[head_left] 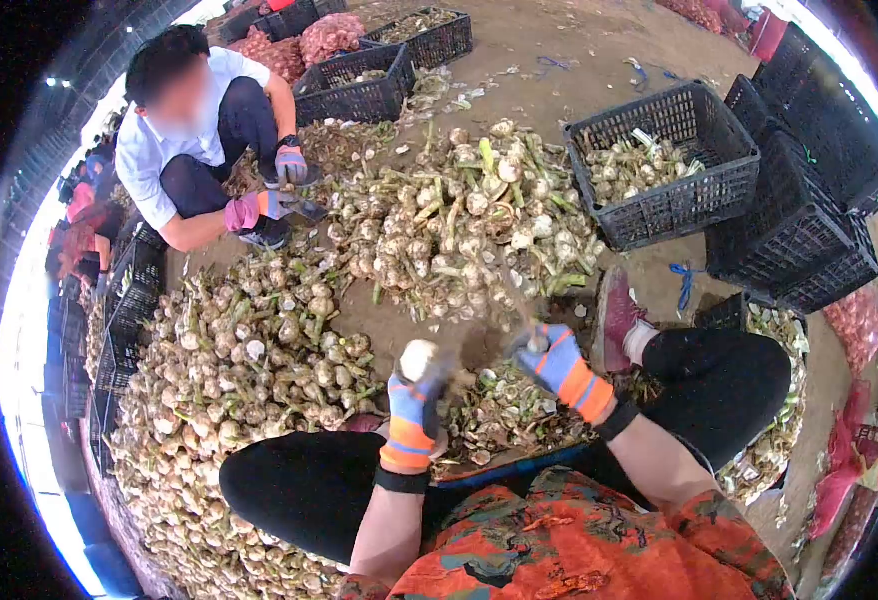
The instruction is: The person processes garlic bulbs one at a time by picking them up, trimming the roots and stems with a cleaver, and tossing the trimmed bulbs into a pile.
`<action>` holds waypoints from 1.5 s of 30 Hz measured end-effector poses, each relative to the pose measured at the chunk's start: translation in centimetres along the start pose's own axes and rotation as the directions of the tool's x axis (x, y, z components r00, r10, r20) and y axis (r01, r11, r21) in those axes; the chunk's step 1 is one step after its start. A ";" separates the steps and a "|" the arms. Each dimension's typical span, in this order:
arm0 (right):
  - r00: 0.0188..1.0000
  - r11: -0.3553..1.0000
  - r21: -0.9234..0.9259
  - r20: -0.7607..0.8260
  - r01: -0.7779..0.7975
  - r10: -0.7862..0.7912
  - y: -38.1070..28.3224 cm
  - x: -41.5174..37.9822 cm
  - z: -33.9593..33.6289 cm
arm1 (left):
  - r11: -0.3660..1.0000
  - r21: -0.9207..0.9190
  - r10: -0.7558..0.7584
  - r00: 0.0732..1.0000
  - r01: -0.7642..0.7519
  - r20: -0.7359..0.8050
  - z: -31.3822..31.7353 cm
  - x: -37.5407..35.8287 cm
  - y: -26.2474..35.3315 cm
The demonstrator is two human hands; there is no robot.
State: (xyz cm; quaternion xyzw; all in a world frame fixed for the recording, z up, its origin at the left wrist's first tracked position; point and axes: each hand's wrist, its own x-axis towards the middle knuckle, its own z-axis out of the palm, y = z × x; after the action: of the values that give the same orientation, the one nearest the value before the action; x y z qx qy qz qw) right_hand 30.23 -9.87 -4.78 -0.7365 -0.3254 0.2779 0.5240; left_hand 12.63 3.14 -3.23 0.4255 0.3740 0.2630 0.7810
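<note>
Dusty dirt floor (579,45), knobbly garlic heap (459,220), gloved left hand (414,405) clamped on round pale bulb (419,358), right hand (559,365) blurred, grip unclear

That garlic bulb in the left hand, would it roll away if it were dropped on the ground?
Probably a little. The bulb looks round and stemless, so it could roll, though the pile of bulbs around would likely stop it. It seems light and firm: the gloved left hand holds it alone. Its papery skin may flake off.
</note>
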 end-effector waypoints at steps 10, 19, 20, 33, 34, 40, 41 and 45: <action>0.925 0.982 0.014 0.335 0.187 -0.181 -3.8 -3.1 2.2 | 0.817 -0.554 -0.009 0.964 0.160 0.266 3.1 -2.1 -0.6; 0.945 0.811 0.584 -0.259 -0.012 0.201 11.4 4.0 -3.9 | 0.814 -0.306 0.396 0.856 -0.495 -0.331 -6.6 0.4 4.3; 0.943 0.786 0.615 -0.293 0.060 0.158 4.0 2.7 -6.6 | 0.642 -0.603 0.281 0.877 -0.473 -0.389 -7.2 1.1 6.9; 0.867 0.540 0.793 -0.452 0.283 0.209 -5.5 1.4 -9.4 | 0.017 0.876 -0.017 0.876 -0.481 0.482 3.2 19.8 -35.0; 0.909 0.723 0.639 -0.415 0.262 0.038 -4.4 1.6 -9.6 | 0.167 0.904 0.000 0.917 -0.394 0.399 0.5 22.2 -39.6; 0.990 0.862 0.501 -0.142 0.082 -0.012 -5.3 3.7 -7.2 | 0.653 0.612 -0.058 0.777 -0.445 0.627 6.6 16.0 -20.7; 0.993 0.857 0.511 -0.120 0.066 -0.006 -3.6 3.1 -6.3 | 0.988 0.056 -0.152 0.896 0.142 0.418 3.9 15.7 -22.4; 0.949 0.813 -0.579 0.285 0.060 0.133 -4.4 1.9 -4.1 | 0.995 0.032 -0.098 0.989 0.095 0.113 3.4 10.7 -9.4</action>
State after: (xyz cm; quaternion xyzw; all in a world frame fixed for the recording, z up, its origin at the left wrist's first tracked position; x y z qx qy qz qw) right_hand 33.70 -9.74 0.47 -0.8138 -0.4587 0.2881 0.2107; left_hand 22.49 4.67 -13.98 0.4316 0.3522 0.1952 0.8072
